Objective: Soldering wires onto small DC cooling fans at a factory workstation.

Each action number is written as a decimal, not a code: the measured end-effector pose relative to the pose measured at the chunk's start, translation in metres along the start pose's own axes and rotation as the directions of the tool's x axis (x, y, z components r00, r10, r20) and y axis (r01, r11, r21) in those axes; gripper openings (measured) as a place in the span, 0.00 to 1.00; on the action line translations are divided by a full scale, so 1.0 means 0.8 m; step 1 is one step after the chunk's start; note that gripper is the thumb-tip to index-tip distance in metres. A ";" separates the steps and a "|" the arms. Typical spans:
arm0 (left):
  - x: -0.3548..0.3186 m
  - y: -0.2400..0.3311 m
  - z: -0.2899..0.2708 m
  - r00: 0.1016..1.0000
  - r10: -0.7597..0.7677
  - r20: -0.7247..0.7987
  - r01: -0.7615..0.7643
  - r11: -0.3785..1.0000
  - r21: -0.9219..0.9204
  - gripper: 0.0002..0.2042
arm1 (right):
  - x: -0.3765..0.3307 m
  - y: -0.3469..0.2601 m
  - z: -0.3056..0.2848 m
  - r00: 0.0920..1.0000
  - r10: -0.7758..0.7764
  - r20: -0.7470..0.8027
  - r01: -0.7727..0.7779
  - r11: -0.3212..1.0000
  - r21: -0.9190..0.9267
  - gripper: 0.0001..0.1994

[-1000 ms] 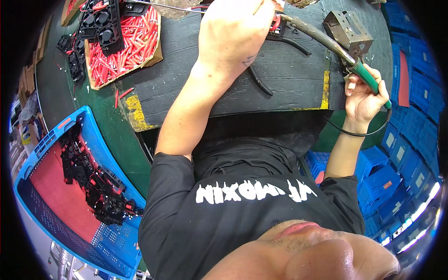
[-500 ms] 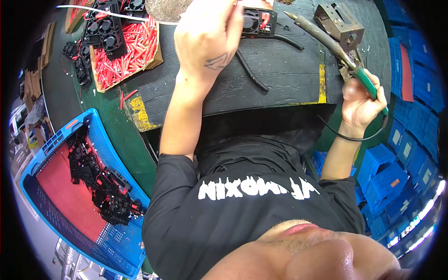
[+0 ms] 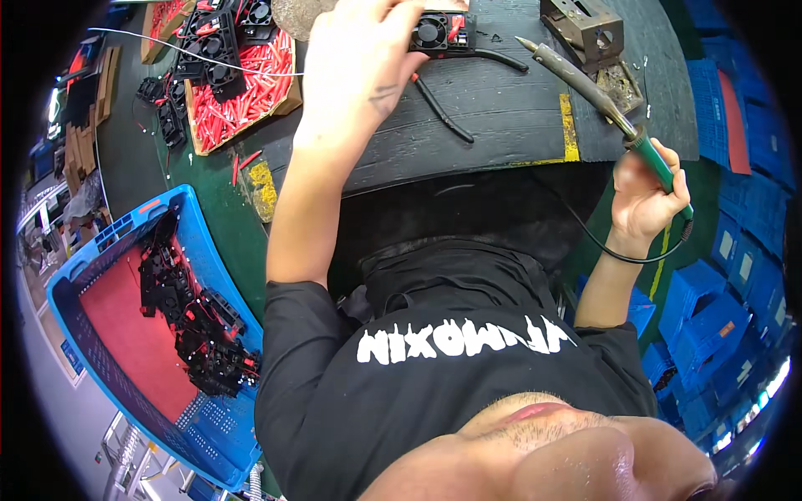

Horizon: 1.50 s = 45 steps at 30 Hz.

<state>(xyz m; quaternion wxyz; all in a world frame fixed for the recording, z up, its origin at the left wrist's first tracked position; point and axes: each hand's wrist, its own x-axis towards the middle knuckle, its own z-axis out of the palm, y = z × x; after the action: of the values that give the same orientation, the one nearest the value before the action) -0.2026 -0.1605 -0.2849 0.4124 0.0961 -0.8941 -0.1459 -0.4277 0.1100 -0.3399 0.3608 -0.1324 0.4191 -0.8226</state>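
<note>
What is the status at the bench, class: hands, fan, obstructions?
Left hand on small black fan. Right hand holds green-handled soldering iron, tip off fan. Nothing between.

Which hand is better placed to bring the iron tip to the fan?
Right hand: it already holds the soldering iron, tip aimed toward the small black fan. The left hand is occupied steadying that fan.

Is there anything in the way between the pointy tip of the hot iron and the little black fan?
Nothing visible. Only bare black mat lies between the soldering iron tip and the small fan. The fan's black cable curves just beside that gap.
</note>
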 end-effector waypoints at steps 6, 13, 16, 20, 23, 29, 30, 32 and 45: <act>0.035 0.006 0.006 0.842 -0.240 0.484 -0.025 0.878 0.478 0.27 | -0.013 -0.007 -0.002 0.999 -0.039 0.010 0.039 0.999 0.023 0.26; 0.028 -0.001 -0.021 0.913 -0.080 0.401 0.152 0.977 -0.150 0.26 | -0.016 -0.011 -0.018 0.997 -0.079 -0.011 0.079 0.996 0.033 0.26; 0.028 0.028 -0.041 0.948 -0.073 0.308 0.183 0.921 -0.344 0.26 | -0.016 -0.012 -0.020 0.995 -0.097 -0.023 0.097 0.995 0.029 0.26; 0.010 0.035 -0.062 0.890 -0.219 0.400 0.371 0.857 -0.358 0.22 | -0.014 -0.003 -0.014 0.998 -0.050 -0.034 0.051 0.998 0.038 0.26; -0.016 0.030 -0.074 0.887 -0.217 0.408 0.384 0.838 -0.388 0.23 | -0.010 0.014 -0.003 1.000 0.003 -0.008 -0.003 0.998 0.055 0.26; -0.067 0.045 -0.112 0.844 -0.392 0.366 0.536 0.584 -0.610 0.23 | 0.000 0.056 0.022 0.992 0.123 -0.012 -0.122 0.991 0.060 0.25; -0.077 0.055 -0.124 0.795 -0.470 0.384 0.594 0.470 -0.653 0.24 | 0.000 0.061 0.024 0.992 0.129 0.005 -0.129 0.990 0.065 0.25; -0.103 0.060 -0.159 0.733 -0.576 0.362 0.640 0.404 -0.654 0.22 | 0.003 0.069 0.031 0.988 0.154 -0.026 -0.152 0.986 0.072 0.25; -0.109 -0.108 -0.231 0.556 -0.675 -0.485 0.786 0.618 0.040 0.20 | 0.017 0.081 0.037 0.991 0.137 -0.013 -0.137 0.990 -0.017 0.26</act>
<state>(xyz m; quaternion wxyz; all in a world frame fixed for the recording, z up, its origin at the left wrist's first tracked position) -0.0009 -0.2501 -0.2621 0.4806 0.5421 -0.6692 -0.1653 -0.3907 0.0576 -0.3739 0.4127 -0.1018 0.4365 -0.7929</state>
